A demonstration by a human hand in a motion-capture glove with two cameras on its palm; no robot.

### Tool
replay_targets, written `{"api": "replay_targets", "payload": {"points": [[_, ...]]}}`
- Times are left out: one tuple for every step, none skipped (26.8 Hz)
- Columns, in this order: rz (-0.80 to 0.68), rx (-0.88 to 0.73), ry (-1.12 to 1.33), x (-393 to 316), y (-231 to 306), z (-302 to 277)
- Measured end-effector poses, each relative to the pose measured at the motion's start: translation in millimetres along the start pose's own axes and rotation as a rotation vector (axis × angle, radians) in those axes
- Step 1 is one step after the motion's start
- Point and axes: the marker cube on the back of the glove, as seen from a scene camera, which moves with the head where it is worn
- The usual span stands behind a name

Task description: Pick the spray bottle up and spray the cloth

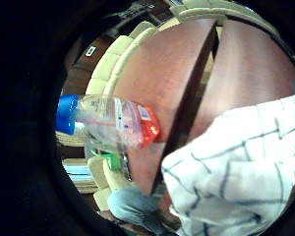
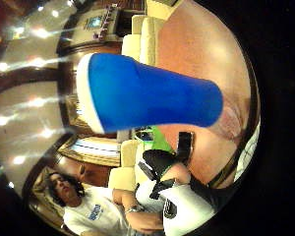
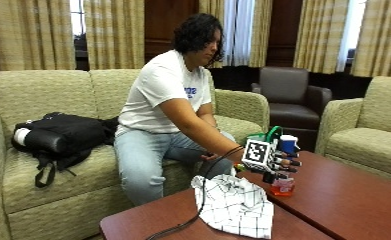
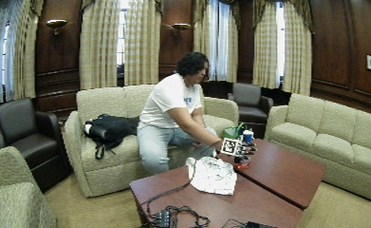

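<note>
The spray bottle (image 3: 283, 187) has a blue head, a clear body and an orange base, and stands upright at the near edge of the far wooden table (image 3: 355, 200). My gloved right hand (image 3: 283, 162) is wrapped around its middle, fingers curled round the body. I cannot tell whether the base touches the wood. The palm views show the bottle (image 1: 113, 120) close by, with its blue head (image 2: 147, 93) filling much of the picture. A white checked cloth (image 3: 235, 205) lies crumpled on the near table, just left of the bottle and apart from it. The cloth (image 1: 236, 167) lies across the gap between the tables.
Two wooden tables stand side by side with a narrow gap (image 1: 187, 108) between them. A green bag (image 3: 261, 136) sits behind the bottle by the sofa. A black backpack (image 3: 62, 135) lies on the sofa. Cables (image 4: 172, 216) pile at the near table's front.
</note>
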Motion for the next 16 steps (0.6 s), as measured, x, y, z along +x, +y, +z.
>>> {"api": "replay_targets", "payload": {"points": [[-0.008, -0.015, 0.060, 2.2, 3.8, -6.0], [-0.020, -0.035, 0.130, 4.2, 7.8, -12.5], [-0.036, -0.058, 0.208, 5.6, 12.1, -19.0], [-0.055, -0.082, 0.290, 6.2, 16.4, -25.8], [-0.075, -0.105, 0.370, 6.4, 20.4, -33.1], [-0.094, -0.124, 0.443, 6.4, 24.0, -41.3], [-0.109, -0.140, 0.505, 6.2, 27.4, -50.3], [-0.119, -0.153, 0.556, 5.8, 31.3, -59.6], [-0.125, -0.167, 0.597, 5.5, 36.1, -68.5], [-0.126, -0.181, 0.632, 5.5, 42.2, -76.6], [-0.126, -0.197, 0.659, 5.7, 49.4, -83.6], [-0.124, -0.212, 0.679, 6.2, 57.0, -89.8], [-0.122, -0.225, 0.693, 6.8, 64.7, -95.6], [-0.120, -0.234, 0.703, 7.7, 72.3, -101.1], [-0.118, -0.240, 0.711, 8.7, 80.0, -106.5], [-0.115, -0.241, 0.719, 9.8, 88.3, -111.5]]}}
